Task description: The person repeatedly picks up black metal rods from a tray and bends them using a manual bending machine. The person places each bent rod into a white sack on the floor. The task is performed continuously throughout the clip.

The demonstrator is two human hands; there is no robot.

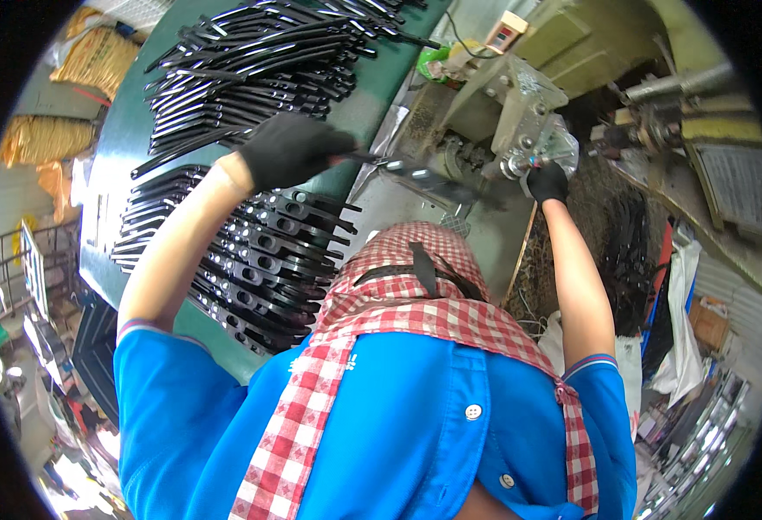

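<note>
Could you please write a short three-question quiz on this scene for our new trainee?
1. True or false: the left grip holds a dark piece that looks blurred.

2. Which grip is up beside the knobs of the machine?
A. Left only
B. Neither
C. Right only

3. Fill in the missing colour: many black parts lie on a ____ table.

Key:
1. True.
2. C; the right grip is there.
3. Green.
</note>
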